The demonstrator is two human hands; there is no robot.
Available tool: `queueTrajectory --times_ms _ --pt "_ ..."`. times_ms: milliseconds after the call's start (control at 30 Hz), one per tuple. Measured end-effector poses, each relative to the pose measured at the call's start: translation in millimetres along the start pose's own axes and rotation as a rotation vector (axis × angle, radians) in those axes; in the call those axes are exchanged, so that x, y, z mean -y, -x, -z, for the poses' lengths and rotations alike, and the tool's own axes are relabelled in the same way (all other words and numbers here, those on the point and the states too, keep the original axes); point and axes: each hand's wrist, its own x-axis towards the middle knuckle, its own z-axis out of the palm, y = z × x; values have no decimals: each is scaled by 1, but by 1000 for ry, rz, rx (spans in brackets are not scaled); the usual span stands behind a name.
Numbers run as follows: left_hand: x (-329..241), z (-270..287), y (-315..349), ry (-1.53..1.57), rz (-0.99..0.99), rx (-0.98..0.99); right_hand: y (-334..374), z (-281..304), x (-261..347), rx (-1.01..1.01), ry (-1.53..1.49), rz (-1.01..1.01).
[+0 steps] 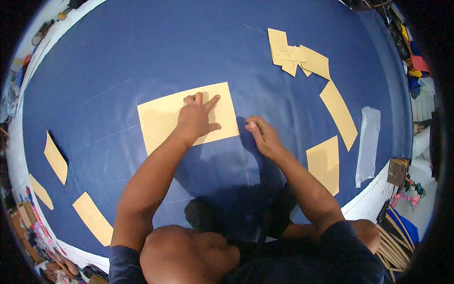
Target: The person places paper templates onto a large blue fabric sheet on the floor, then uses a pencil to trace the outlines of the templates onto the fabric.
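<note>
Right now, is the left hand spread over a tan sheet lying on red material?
Not quite: in the head view, the material is blue, not red. The left hand is indeed spread over a tan sheet lying on it.

I get fair light — a soft shadow below the large rectangular tan card sheet point(161, 118), faint sheen rightward — outer edges fisheye-bent.

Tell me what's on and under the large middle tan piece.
Your left hand rests on the tan piece; blue material shows around it, but whatever lies directly beneath is covered.
</note>
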Motion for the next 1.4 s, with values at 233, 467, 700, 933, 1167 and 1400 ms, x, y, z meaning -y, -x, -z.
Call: queueTrajectory --times_ms 233,467,700,933,1167,1400 --pt "23 -35 37 260 50 -362 -34 12 -6 168 707 574" --pt "79 -71 119 705 249 -751 -104 -9 5 464 963 954" --pt "78 -133 322 504 851 -763 -160 20 5 496 1067 777" --pt "-121 -184 473 600 1422 -561 -173 16 -42 330 987 904" --pt "-350 -222 471 1160 1696 -266 -167 17 -42 333 924 918" --pt "-325 -199 439 1192 1718 -52 -167 18 -44 322 957 935"
